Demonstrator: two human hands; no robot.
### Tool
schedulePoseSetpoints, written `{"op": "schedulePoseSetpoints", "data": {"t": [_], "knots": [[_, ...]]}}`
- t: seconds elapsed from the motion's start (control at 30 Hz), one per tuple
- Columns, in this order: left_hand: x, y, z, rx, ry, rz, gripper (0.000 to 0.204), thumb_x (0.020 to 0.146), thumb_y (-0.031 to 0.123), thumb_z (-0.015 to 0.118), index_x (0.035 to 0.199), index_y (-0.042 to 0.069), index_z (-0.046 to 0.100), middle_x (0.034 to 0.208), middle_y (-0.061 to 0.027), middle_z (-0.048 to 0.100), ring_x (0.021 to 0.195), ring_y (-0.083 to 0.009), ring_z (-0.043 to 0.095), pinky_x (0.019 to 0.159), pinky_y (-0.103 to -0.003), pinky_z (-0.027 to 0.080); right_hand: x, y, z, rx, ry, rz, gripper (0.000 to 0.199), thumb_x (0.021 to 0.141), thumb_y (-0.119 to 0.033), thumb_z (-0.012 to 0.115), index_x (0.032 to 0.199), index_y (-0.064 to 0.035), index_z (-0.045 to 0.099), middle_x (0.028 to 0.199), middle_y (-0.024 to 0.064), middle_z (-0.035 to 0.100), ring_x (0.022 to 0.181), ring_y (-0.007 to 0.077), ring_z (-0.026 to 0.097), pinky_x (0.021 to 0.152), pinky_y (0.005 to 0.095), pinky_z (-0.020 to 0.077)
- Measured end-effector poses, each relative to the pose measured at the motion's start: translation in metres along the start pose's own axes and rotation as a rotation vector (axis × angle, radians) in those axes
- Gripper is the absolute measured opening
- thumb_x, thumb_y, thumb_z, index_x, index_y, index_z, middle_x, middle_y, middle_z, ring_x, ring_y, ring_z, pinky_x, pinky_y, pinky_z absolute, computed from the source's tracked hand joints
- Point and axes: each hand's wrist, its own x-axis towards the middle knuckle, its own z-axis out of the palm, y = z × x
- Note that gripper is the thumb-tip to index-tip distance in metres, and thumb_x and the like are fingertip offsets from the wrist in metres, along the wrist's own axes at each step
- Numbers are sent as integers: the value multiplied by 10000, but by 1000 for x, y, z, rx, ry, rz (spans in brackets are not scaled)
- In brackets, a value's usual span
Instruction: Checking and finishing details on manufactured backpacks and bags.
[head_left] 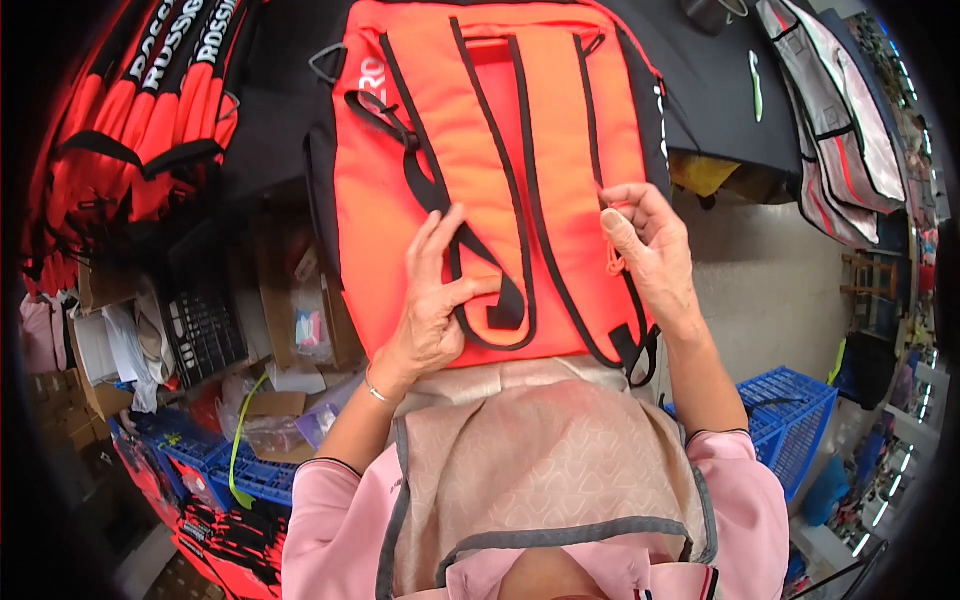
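Note:
A bright orange backpack [375, 215] with black edging lies in front of me, its bottom edge toward my apron. Its two padded shoulder straps [468, 130] face up. My left hand [425, 305] rests on the left strap's lower part, fingers stretched and thumb apart, beside the black webbing [508, 302]. At the bag's right side, my right hand [655, 250] has thumb and forefinger drawn together by the right strap's outer edge. What they pinch, if anything, is too small to tell. An orange cord pull [614, 262] hangs just below that thumb.
The bag lies on a black table [715, 100]. A pen-like green and white tool [756, 88] and a metal cup [712, 12] are there. Grey bags [840, 110] hang at right; red-black pieces [170, 110] are stacked left. Blue crates [795, 420] stand below.

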Motion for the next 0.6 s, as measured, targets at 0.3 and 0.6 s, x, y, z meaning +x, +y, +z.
{"op": "schedulePoseSetpoints", "data": {"t": [0.3,0.6], "knots": [[-50,36,-12,-1069,62,-1098,389,1029,280,498,1309,11,473,1093,-88,579,800,-189,697,578,-266,590,-24,-3,17,-98,-25,58,210,880,-116,726,1032,-9,630,724,-26,588,608,14,490,519,180,405],[-44,9,25,-1414,80,-897,207,994,193,571,1076,9,616,951,-62,677,803,-150,698,668,-260,606,-60,-10,61,-223,-824,-47,334,844,-173,723,1156,-68,665,861,97,720,733,163,681,666,320,522]]}}
